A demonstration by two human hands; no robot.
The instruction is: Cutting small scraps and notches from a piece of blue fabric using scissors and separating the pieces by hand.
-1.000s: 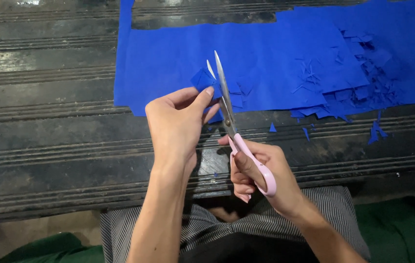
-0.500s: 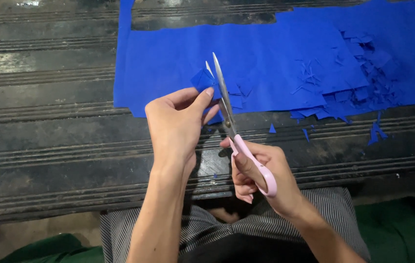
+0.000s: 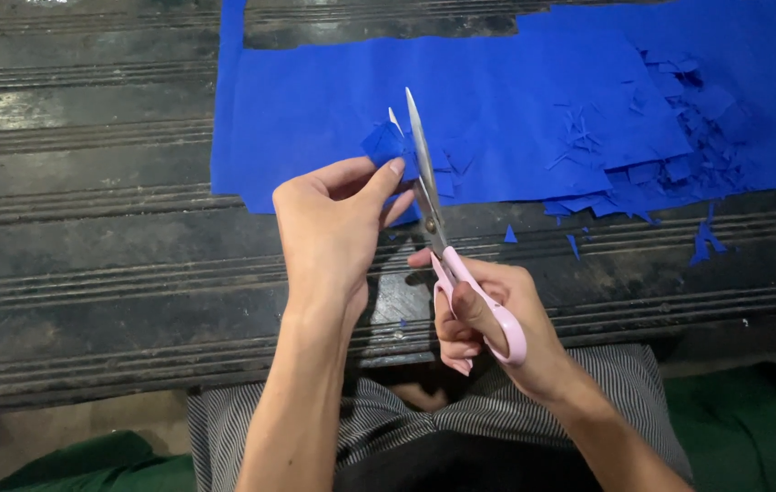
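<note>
A dark, ridged bench [image 3: 87,264] fills most of the view, its grooves running left to right. Across its far half lies a large blue sheet [image 3: 515,109], flat, its near edge just beyond the hands. On the sheet's right part sits a heap of blue offcuts [image 3: 670,164], with a few loose slivers [image 3: 705,244] spilled onto the bare bench in front of it. At the bottom, the person's striped trousers [image 3: 588,392] show, with green cloth [image 3: 752,428] beside them.

The right hand [image 3: 488,319] is closed through the pink handles of the scissors [image 3: 443,246], which point away from the person; the blades look nearly together, and I cannot tell whether a slit is left between them. The left hand [image 3: 333,219] pinches a small blue scrap [image 3: 386,144] between thumb and fingers, holding it up against the left side of the blades, above the near edge of the sheet.

Set against the view half a second and a second ago, almost nothing has shifted: both hands sit in the same spot, the scrap is at the same place on the blades, and the heap looks unchanged. The blades may have drawn a touch closer, but that is too fine to be sure of. I judge this to be mid-snip on the scrap, with the cut slow and not yet through.
</note>
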